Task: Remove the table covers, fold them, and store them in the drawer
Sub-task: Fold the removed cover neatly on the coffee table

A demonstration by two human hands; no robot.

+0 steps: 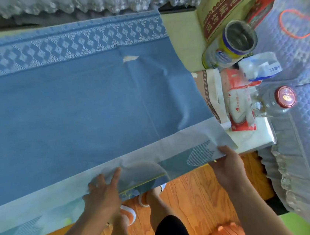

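At the bottom of the frame, 2 bare arms reach up over a wood floor (196,186). The left hand (103,192), lower centre, lies flat with fingers spread on the pale near border of the blue table cover (72,111). The right hand (227,165), lower right, pinches that border's corner, thumb on top and fingers underneath. The cover spreads across the tabletop (181,29) through the left and centre of the frame, its patterned band along the far edge. On the right stand an open tin can (236,42), a red-capped clear bottle (281,99), plastic packets (239,98) and a printed box (228,2).
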